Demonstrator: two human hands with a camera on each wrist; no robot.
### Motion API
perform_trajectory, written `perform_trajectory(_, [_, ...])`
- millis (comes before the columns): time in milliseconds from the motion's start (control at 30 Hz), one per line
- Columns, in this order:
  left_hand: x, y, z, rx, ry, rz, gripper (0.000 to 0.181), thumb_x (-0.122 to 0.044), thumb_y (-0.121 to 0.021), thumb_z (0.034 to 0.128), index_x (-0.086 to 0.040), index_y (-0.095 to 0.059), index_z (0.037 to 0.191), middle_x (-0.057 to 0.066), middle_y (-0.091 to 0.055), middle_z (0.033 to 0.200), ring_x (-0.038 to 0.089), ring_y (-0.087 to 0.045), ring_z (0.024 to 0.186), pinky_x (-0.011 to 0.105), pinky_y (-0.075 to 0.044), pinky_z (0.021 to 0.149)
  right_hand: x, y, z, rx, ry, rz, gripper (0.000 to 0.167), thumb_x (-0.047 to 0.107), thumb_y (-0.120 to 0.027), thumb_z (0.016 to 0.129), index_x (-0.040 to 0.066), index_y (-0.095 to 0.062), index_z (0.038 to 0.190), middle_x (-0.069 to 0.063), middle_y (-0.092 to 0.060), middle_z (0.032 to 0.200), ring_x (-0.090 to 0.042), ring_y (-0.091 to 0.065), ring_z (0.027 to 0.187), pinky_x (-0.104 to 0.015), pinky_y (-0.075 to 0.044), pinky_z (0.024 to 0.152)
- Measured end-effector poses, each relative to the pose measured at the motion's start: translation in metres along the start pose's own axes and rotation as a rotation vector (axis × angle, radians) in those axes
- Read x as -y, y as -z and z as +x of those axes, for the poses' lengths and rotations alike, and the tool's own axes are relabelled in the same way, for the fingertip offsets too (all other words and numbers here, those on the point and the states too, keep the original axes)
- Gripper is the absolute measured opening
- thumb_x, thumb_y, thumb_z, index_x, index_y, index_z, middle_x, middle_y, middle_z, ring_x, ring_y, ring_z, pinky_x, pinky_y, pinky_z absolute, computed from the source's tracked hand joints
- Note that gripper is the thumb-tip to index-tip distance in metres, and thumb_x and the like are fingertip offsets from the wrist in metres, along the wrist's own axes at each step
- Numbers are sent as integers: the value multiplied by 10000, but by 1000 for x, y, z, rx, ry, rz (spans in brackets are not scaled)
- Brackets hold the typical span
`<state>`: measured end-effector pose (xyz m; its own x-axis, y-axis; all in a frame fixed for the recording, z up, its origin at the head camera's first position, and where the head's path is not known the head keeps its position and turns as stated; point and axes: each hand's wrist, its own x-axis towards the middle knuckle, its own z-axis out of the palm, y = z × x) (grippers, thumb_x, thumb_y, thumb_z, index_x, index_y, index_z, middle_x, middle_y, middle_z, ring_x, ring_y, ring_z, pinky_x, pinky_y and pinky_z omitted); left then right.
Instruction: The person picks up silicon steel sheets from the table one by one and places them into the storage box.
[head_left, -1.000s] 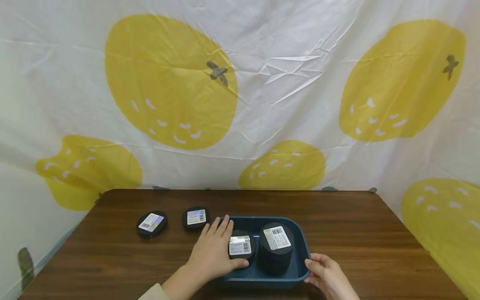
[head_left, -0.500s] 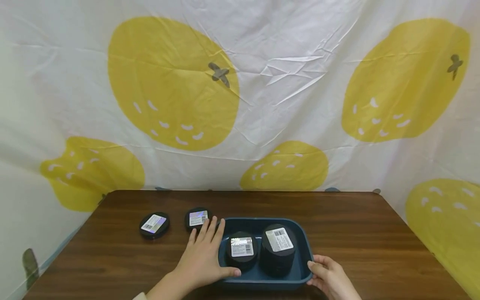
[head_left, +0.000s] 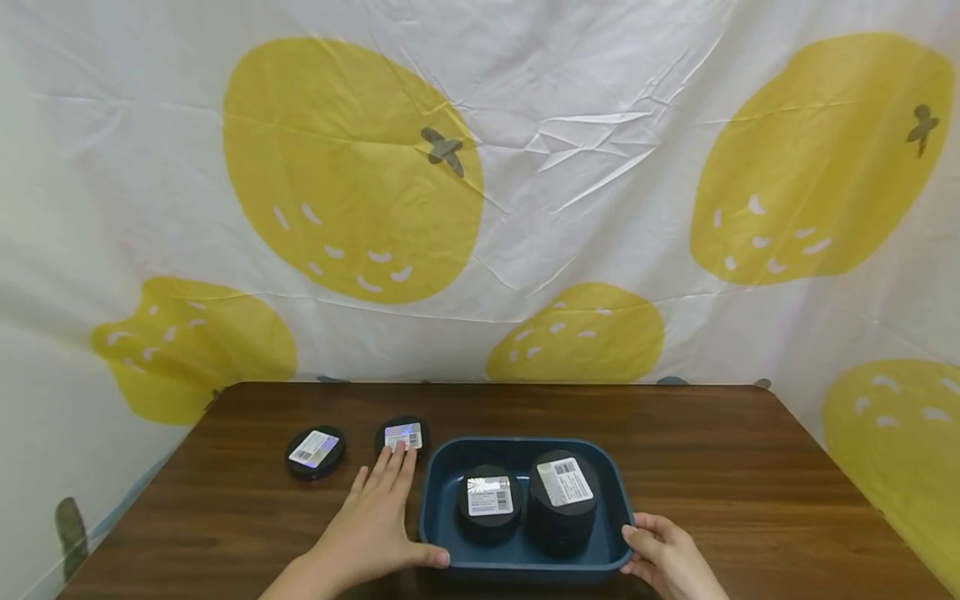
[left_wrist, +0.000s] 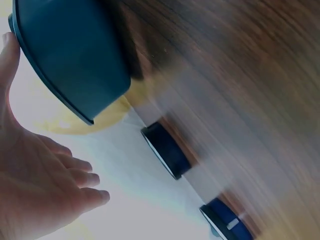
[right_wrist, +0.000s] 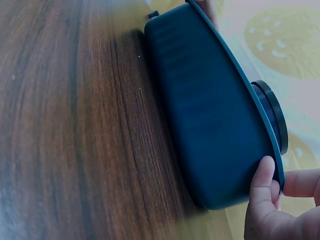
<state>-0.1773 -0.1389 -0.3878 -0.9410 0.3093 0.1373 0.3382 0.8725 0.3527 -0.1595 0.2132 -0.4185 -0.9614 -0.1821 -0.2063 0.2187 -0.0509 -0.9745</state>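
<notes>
A blue rectangular tray (head_left: 447, 525) stands near the front of the table. Inside it, a round black container (head_left: 489, 510) with a white label sits left of a taller black stack (head_left: 562, 521). My right hand (head_left: 666, 554) pinches the tray's right end at the rim, thumb on one side and fingers on the other, as the right wrist view confirms. My left hand (head_left: 367, 523) is spread beside the tray's left end, holding nothing, its thumb close to the rim. In the head view its fingertips overlap the near edge of another round black container (head_left: 402, 434).
Farther left on the wooden table (head_left: 712, 450) lies one more flat black container (head_left: 315, 452), label up. A white cloth (head_left: 600, 208) printed with yellow lemons hangs behind the table and along its sides.
My left hand has moved left, from over the lower container in the tray to outside the tray's left end. That container stays in place. My right hand keeps its hold on the rim.
</notes>
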Motion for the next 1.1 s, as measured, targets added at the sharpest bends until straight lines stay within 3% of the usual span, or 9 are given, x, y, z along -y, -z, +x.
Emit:
perform_trajectory(167, [7,1,-3,0,-12,18,1366,-798,-667,458,13,-208,1456,238,-177,1502,371,-99,1398,593,-112,1087,0,0,0,-1,-3,1,362,49,-483,921,-182,-319,1146,-53,-541,818,-134,-562,697,-248,-531,676])
perform_trajectory(400, [17,2,-8,8,-39,39,1321,-729,-731,470,27,-250,1441,225,-188,1505,374,-115,1395,601,-135,1080,1,-3,0,-30,-15,-6,354,41,-469,933,-184,-308,1153,-57,-528,821,-139,-553,686,-246,-529,662])
perform_trajectory(567, [24,1,-12,14,-22,42,1329,-734,-726,477,29,-230,1446,222,-187,1506,369,-113,1396,600,-128,1081,1,-3,-1,-37,-13,-16,351,39,-460,939,-188,-305,1156,-60,-526,817,-145,-547,677,-249,-525,657])
perform_trajectory(1100, [53,6,-18,-81,26,76,1296,-704,-739,512,57,-236,1433,262,-197,1487,416,-120,1380,648,-100,1051,1,-3,-2,-26,-7,-17,369,52,-467,932,-187,-308,1164,-54,-536,811,-140,-552,670,-246,-526,660])
